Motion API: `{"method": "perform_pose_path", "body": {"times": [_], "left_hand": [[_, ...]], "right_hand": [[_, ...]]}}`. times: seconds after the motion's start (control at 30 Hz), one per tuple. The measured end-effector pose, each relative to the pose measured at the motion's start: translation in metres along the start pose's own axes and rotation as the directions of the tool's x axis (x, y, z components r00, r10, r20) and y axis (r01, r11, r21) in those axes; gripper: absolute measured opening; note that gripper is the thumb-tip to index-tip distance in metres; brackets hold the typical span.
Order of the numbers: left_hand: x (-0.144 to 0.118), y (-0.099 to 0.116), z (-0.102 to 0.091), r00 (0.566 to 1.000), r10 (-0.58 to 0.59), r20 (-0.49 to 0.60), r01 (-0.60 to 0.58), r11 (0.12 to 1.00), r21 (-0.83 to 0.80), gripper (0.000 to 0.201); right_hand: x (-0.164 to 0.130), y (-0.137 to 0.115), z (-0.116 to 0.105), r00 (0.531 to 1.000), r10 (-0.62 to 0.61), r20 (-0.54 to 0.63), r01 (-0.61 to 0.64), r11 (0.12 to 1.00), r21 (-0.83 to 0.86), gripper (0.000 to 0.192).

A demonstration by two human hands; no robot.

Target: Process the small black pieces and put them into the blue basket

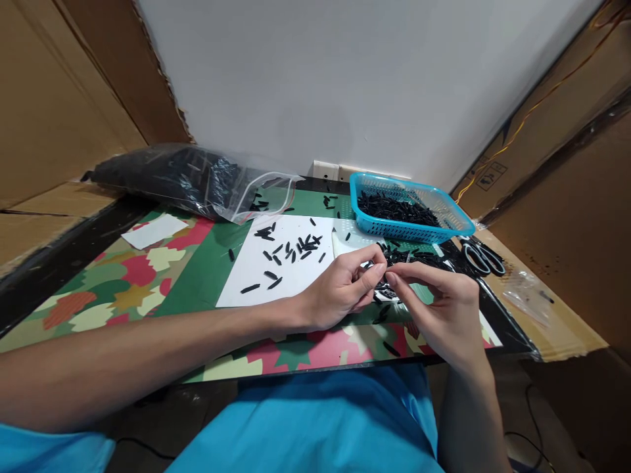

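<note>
My left hand (348, 286) is closed, with thumb and index finger pinched together. Its fingertips meet those of my right hand (438, 299), which is pinched too. Whatever sits between the fingertips is too small and covered to make out. Under and behind both hands lies a heap of small black strip-like pieces (419, 258), partly hidden by the fingers. To the left, a white sheet of paper (239, 282) carries several scattered black pieces (305, 246).
A blue plastic basket (414, 231) of black pieces stands at the back right. Black-handled scissors (483, 257) lie right of it, near a clear plastic bag (527, 299). A big zip bag (167, 177) of black material lies back left, by a white paper scrap (154, 230).
</note>
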State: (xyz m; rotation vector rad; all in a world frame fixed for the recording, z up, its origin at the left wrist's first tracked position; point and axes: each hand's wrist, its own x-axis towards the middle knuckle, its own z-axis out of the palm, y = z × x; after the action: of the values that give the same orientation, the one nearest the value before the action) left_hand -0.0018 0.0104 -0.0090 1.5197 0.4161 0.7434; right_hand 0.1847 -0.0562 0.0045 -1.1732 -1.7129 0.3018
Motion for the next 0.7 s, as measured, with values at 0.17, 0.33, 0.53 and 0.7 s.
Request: {"method": "perform_pose_path", "body": {"times": [0.17, 0.33, 0.53, 0.7], "left_hand": [[-0.0004, -0.0003, -0.0011, 1.000, 0.000, -0.003, 0.000, 1.000, -0.023, 0.032], [-0.0002, 0.0007, -0.0002, 1.000, -0.018, -0.009, 0.018, 0.999, -0.051, 0.032], [0.0035, 0.0013, -0.0017, 0.994, -0.097, -0.048, 0.088, 0.983, -0.163, 0.034], [0.0052, 0.0025, -0.0030, 0.989, -0.144, -0.046, 0.130, 0.966, -0.223, 0.035]], "right_hand": [[0.0005, -0.0008, 0.0031, 0.999, -0.031, 0.012, 0.031, 0.999, -0.024, 0.012], [0.0004, 0.0016, 0.0050, 0.993, -0.118, -0.029, 0.115, 0.989, -0.087, 0.015], [0.0006, 0.0040, 0.0051, 0.998, 0.033, -0.047, -0.033, 0.999, -0.010, 0.011], [0.0005, 0.0024, 0.0033, 0.989, 0.148, 0.007, -0.148, 0.984, 0.097, 0.011]]}}
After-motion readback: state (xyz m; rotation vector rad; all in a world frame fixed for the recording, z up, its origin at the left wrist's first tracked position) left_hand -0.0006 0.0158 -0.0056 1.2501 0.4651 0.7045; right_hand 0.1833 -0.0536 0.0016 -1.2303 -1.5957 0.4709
